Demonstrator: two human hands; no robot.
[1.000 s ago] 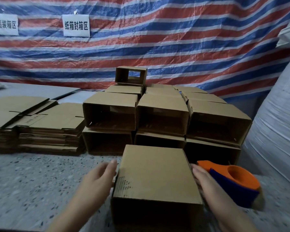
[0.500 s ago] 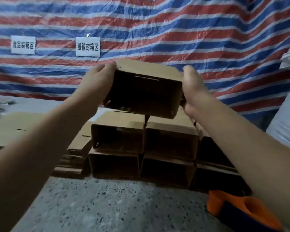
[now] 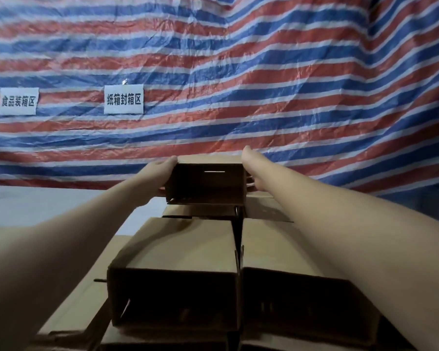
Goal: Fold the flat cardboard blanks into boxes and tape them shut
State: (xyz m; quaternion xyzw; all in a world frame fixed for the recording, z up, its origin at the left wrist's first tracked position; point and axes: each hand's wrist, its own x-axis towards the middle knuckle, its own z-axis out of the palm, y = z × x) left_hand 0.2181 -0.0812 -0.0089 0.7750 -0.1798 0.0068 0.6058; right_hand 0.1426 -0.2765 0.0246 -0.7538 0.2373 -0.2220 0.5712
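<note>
While the tarp (image 3: 264,72) backs a stack (image 3: 183,249) of folded boxes, the box (image 3: 208,182) sits atop its far row, open end facing the camera, left hand (image 3: 160,173) and right hand (image 3: 251,168) flat against its sides, apparently squaring it in place.

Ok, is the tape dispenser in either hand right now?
No, both the left hand and right hand press the sides of the cardboard box.

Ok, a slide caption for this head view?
Both hands set a brown cardboard box atop stacked boxes.
</note>
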